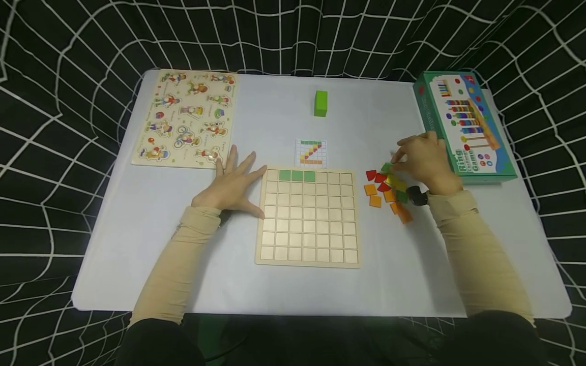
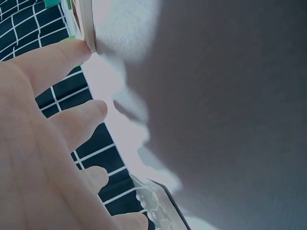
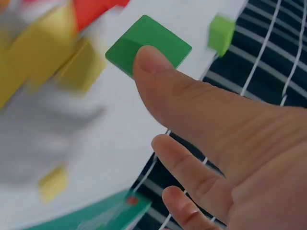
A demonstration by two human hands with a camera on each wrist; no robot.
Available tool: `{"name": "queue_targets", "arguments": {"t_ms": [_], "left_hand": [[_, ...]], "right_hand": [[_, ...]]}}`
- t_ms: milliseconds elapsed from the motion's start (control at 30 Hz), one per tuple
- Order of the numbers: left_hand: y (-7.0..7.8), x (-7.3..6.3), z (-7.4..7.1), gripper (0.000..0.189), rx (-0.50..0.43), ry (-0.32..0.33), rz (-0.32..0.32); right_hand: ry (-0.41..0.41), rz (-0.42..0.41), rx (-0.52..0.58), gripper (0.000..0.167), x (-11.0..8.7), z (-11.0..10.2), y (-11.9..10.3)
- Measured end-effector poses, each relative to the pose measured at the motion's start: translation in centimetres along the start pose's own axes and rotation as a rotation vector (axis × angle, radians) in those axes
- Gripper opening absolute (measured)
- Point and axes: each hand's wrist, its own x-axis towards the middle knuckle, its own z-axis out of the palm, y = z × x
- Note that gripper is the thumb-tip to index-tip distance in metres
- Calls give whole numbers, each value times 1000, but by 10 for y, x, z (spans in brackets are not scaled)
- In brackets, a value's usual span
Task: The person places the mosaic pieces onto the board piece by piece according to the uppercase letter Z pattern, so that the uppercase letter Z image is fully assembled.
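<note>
My right hand (image 1: pixel 426 158) pinches a green square tile (image 3: pixel 144 36), with the thumb lying on its face in the right wrist view. Below that hand lies a loose pile of red, yellow, orange and green tiles (image 1: pixel 375 202), just right of the wooden grid board (image 1: pixel 309 265). Three green tiles (image 1: pixel 297 176) sit side by side in the board's top row. On the board's left edge, my left hand (image 1: pixel 232 184) rests with fingers spread; its index finger and thumb touch the rim. A small pattern card (image 1: pixel 311 153) lies at the board's far edge.
At the far left is a picture puzzle board (image 1: pixel 187 117), close to my left fingertips. A green block (image 1: pixel 321 103) stands behind the card. On the right sits a green toy box (image 1: pixel 471 127), beside my right hand. White netting (image 1: pixel 279 40) over black surrounds the table.
</note>
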Motion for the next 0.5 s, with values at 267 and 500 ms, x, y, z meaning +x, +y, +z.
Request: {"name": "queue_targets", "arguments": {"t_ms": [267, 500], "left_hand": [[1, 2, 0, 126, -5, -3, -1], [0, 1, 1, 126, 1, -2, -2]], "right_hand": [[-85, -121, 42, 15, 18, 12, -51], [-170, -190, 32, 14, 33, 27, -91]]}}
